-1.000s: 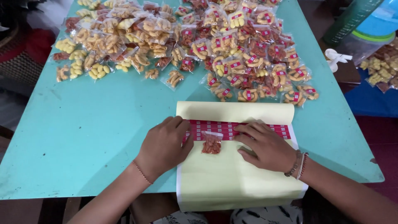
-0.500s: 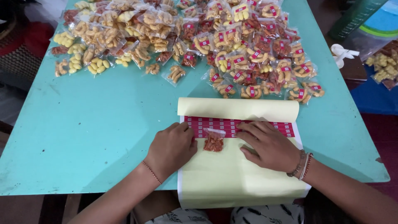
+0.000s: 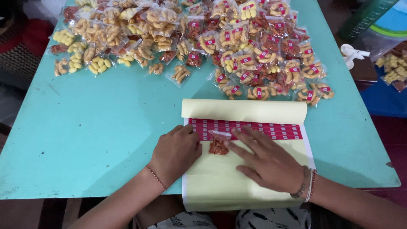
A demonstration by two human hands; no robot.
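Observation:
A pale yellow backing sheet (image 3: pixel 220 182) lies at the near edge of the turquoise table (image 3: pixel 101 135), its top curled over above a band of small red stickers (image 3: pixel 275 129). A small clear packet of reddish snack pieces (image 3: pixel 218 145) rests on the sheet just below the stickers. My left hand (image 3: pixel 176 154) presses flat on the sheet's left edge, fingertips touching the sticker rows beside the packet. My right hand (image 3: pixel 265 163), wearing bracelets, lies flat on the sheet with its fingers pointing at the packet's top edge.
A big heap of small snack packets covers the far half of the table: those on the right (image 3: pixel 263 55) carry red stickers, those on the left (image 3: pixel 110 38) do not. A white plastic object (image 3: pixel 354 54) and a bag of snacks (image 3: pixel 392 68) sit beyond the right edge.
The view has shifted slightly. Both hands stay on the sheet around the packet; the right fingers have crept a little toward the packet's top.

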